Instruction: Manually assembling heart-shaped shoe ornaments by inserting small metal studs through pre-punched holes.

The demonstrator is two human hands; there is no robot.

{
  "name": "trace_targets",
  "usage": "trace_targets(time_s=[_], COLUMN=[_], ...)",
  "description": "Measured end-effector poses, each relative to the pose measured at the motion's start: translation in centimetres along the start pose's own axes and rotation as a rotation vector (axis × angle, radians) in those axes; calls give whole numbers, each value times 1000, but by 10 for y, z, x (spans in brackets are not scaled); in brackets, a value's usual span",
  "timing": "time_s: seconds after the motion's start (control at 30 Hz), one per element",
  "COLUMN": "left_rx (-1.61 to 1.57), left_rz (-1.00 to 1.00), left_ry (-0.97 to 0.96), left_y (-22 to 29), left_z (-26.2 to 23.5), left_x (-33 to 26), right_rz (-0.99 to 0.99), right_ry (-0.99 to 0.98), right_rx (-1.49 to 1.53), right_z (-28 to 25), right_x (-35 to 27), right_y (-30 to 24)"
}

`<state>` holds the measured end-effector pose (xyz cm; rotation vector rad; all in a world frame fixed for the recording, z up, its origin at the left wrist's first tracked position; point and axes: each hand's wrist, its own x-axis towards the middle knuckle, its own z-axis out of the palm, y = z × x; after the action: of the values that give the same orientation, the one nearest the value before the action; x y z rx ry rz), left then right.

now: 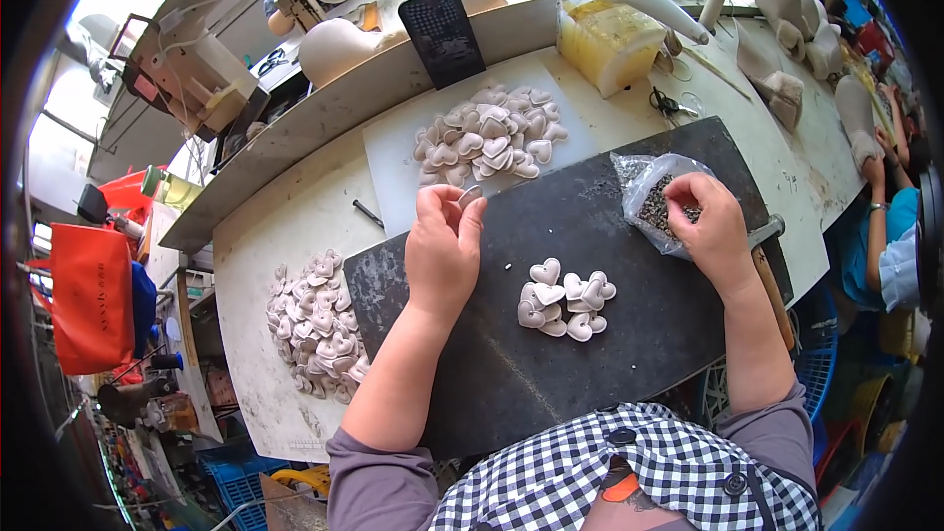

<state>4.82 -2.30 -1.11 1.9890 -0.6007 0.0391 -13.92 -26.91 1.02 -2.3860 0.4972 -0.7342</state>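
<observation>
My left hand (442, 251) pinches a small pale heart-shaped patch (471, 197) between thumb and fingertips, above the far left part of a black board (511, 374). My right hand (710, 229) is at a clear plastic bag (641, 182) of tiny dark metallic pieces (657, 206). Its thumb and fingers are pinched together over the contents; whatever they grip is too small to make out. A little cluster of padded hearts (582, 327) lies on the board between my forearms. A few white specks are scattered around it.
Beyond the board, a heart pile (492, 138) rests on a white sheet (388, 162); another heap (315, 324) lies left. A hammer (773, 297) lies at the board's right edge. Scissors (672, 103), a yellow block (605, 44) and a dark bolt (368, 213) lie farther off. Other people work nearby.
</observation>
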Motion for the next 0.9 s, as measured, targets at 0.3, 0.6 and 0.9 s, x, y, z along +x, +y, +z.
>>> trace_targets(time_s=[0.3, 0.6, 0.9], left_rx=[-790, -824, -910], left_rz=[-488, -323, -492], left_ry=[-414, -366, -489], left_y=[48, 51, 57], left_z=[-2, 10, 14], left_x=[-37, -50, -59], right_rz=[-57, 65, -71], right_ry=[-18, -61, -31], right_rx=[-160, -67, -130], right_z=[-3, -5, -4], right_x=[0, -7, -7], right_y=[8, 6, 2])
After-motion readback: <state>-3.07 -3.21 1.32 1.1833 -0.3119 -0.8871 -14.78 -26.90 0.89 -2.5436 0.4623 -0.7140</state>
